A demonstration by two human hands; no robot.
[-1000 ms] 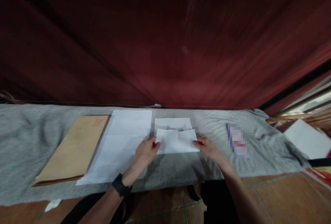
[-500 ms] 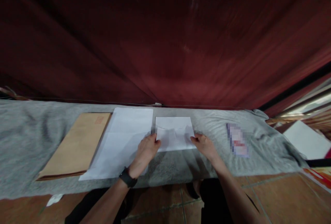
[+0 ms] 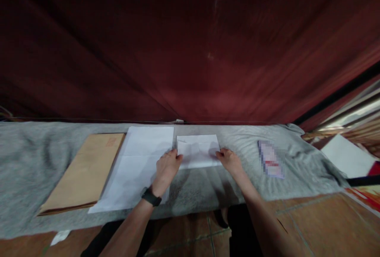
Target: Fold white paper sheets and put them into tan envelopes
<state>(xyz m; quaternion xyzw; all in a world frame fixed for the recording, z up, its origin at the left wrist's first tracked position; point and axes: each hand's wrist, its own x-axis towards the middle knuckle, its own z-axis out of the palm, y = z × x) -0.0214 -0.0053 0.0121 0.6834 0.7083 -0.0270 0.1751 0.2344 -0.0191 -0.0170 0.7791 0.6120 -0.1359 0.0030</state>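
A small white folded paper (image 3: 198, 151) lies on the grey cloth (image 3: 35, 158) in front of me. My left hand (image 3: 166, 168) pinches its left edge, with a black watch on that wrist. At the paper's right edge my right hand (image 3: 230, 161) grips it with the fingers closed. The paper's near part is folded up over its far part. A large white sheet (image 3: 139, 162) lies just left of it, partly under my left hand.
A brown envelope (image 3: 84, 172) lies left of the white sheet. A small printed packet (image 3: 270, 158) lies on the cloth to the right. A dark red curtain (image 3: 190, 51) hangs behind. Tiled floor (image 3: 320, 225) shows below, with white paper (image 3: 346, 156) at far right.
Both hands have pushed the near part of the small paper away from me, folding it over the far part. The paper now covers less of the cloth.
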